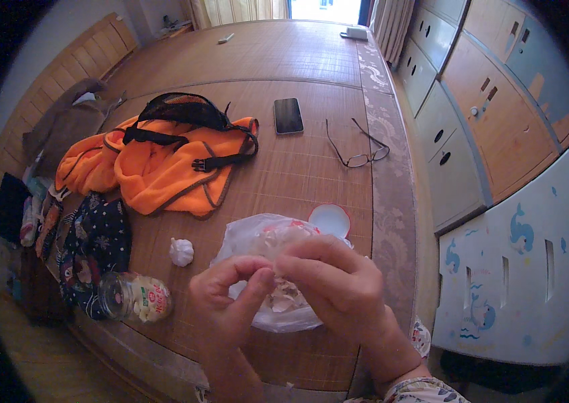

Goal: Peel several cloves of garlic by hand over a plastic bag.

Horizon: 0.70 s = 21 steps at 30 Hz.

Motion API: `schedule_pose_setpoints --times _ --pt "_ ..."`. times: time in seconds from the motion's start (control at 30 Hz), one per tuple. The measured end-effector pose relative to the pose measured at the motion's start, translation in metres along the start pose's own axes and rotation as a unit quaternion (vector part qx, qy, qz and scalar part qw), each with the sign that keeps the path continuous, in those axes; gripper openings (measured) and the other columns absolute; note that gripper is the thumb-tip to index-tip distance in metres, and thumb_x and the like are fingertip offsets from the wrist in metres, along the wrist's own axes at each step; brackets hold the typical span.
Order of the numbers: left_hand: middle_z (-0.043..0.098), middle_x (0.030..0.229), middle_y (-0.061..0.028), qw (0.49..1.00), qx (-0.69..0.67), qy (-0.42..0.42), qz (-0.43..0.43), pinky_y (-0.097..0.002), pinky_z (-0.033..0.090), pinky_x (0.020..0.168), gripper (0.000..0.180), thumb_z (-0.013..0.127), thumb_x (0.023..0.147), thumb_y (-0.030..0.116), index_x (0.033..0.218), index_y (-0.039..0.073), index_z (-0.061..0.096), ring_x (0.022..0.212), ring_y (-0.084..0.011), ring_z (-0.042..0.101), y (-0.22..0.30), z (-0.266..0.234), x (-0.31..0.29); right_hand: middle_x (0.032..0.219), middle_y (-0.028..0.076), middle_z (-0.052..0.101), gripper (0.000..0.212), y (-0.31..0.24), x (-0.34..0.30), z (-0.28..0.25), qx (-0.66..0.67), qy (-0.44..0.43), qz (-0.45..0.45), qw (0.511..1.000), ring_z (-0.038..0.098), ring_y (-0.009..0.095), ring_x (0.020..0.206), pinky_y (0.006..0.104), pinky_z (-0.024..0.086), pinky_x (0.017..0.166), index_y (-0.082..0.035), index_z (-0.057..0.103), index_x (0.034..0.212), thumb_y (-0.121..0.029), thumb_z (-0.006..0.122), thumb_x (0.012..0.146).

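My left hand and my right hand meet fingertip to fingertip above a crumpled white plastic bag. Both are closed in a pinch on something small and pale, mostly hidden by the fingers; I cannot make out what. Papery garlic skins lie in the bag under my hands. Left of the bag sits a whole garlic bulb. A clear jar with pale peeled cloves lies tilted on its side nearer me. Beyond the bag, a round white lid with a red rim rests partly against it.
Farther off on the brown mat are a phone, eyeglasses and an orange cloth with black straps. A dark patterned fabric lies behind the jar. Cabinets line the right side.
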<state>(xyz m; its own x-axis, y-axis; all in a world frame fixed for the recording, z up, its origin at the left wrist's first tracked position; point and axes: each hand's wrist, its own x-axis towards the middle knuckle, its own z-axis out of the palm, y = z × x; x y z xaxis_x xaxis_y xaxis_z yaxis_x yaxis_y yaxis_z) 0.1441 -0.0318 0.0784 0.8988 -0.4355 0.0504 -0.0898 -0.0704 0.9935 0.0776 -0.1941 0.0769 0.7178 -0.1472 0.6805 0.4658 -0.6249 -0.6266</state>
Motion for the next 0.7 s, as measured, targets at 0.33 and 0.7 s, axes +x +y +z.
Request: schedule_pose_setpoints --times 0.33,0.7 --pt "0.068 0.077 -0.0065 0.998 0.043 -0.044 0.025 -0.0245 0.051 0.064 0.012 0.061 0.093 0.004 0.093 -0.005 0.068 0.069 -0.0102 0.062 0.0 -0.003 0.001 0.093 0.013 0.064 0.026 0.002 -0.002 0.003 0.003 -0.029 -0.043 0.999 0.067 0.024 0.077 0.0319 0.056 0.062 0.005 0.066 0.101 0.0 0.068 0.076" --pt "0.069 0.071 -0.0069 0.986 0.134 0.038 0.093 -0.0257 0.052 0.063 0.008 0.064 0.079 -0.001 0.083 -0.001 0.07 0.068 -0.0099 0.066 0.002 0.007 0.002 0.095 0.012 0.068 0.021 -0.005 0.002 0.0 -0.001 -0.027 0.028 0.999 0.07 0.027 0.084 0.0343 0.056 0.071 -0.001 0.069 0.096 0.001 0.076 0.076"
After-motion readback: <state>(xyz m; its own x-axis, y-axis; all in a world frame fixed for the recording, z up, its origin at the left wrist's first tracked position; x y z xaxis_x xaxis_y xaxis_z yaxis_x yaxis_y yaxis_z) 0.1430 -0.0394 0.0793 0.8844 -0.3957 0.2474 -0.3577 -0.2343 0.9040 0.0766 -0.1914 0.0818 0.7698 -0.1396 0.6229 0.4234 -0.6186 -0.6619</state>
